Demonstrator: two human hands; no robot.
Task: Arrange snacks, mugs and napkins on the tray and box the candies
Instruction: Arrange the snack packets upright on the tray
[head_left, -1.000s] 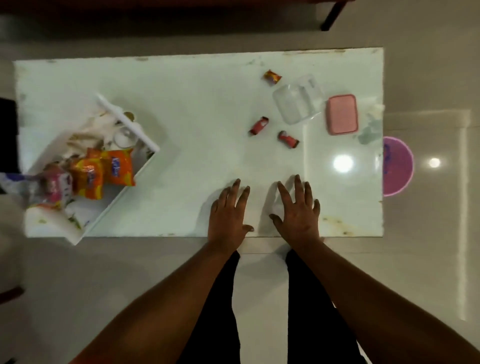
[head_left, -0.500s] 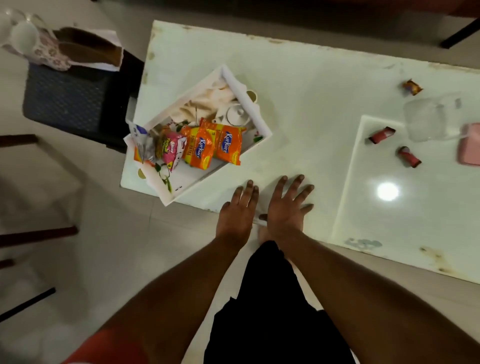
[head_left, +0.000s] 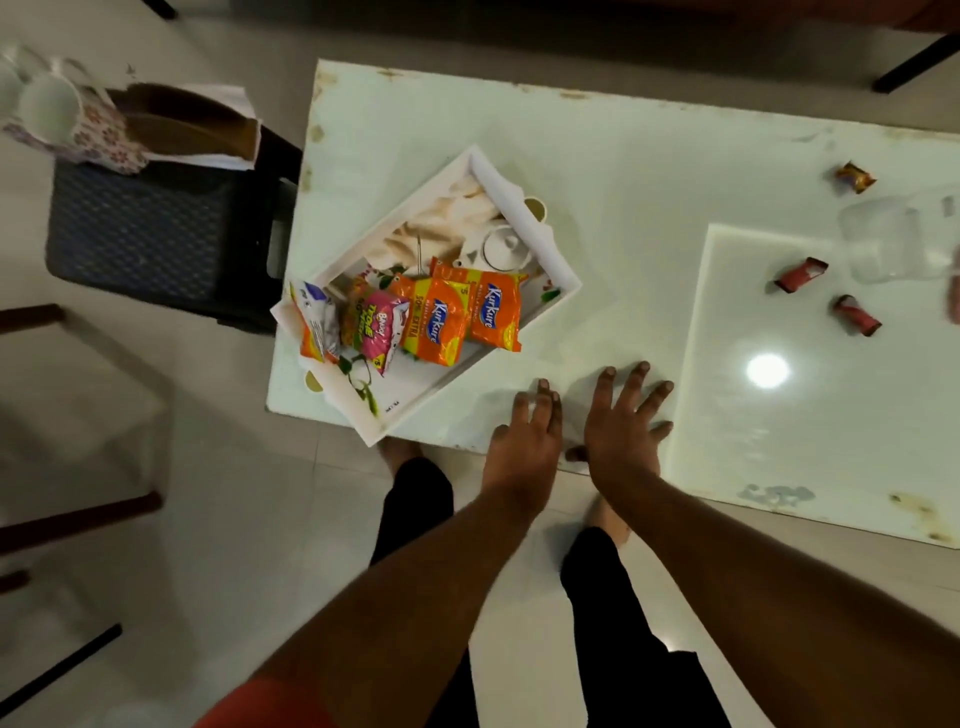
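A white tray (head_left: 550, 306) sits at the table's left end, its near corner over the edge. It holds two orange snack packets (head_left: 467, 314), a pink packet (head_left: 376, 325) and a white-orange packet (head_left: 314, 322). My left hand (head_left: 524, 447) and my right hand (head_left: 623, 431) lie flat side by side on the table's near edge, fingers straight, holding nothing. Two red candies (head_left: 800, 274) (head_left: 856, 321) and a gold one (head_left: 854, 177) lie at the far right beside a clear plastic box (head_left: 888, 244). White mugs (head_left: 49, 109) and a brown napkin stack (head_left: 192, 130) rest on a dark stool (head_left: 140, 234) left of the table.
The white table (head_left: 649, 208) has a glass pane (head_left: 831, 415) on its right half with a lamp glare. A pink lid is barely visible at the right edge. Wooden chair legs (head_left: 78, 514) stand on the tiled floor to the left.
The view has swung left, so the tray moved toward the middle and the stool with mugs came in. Both hands stay flat on the table's near edge, now closer together.
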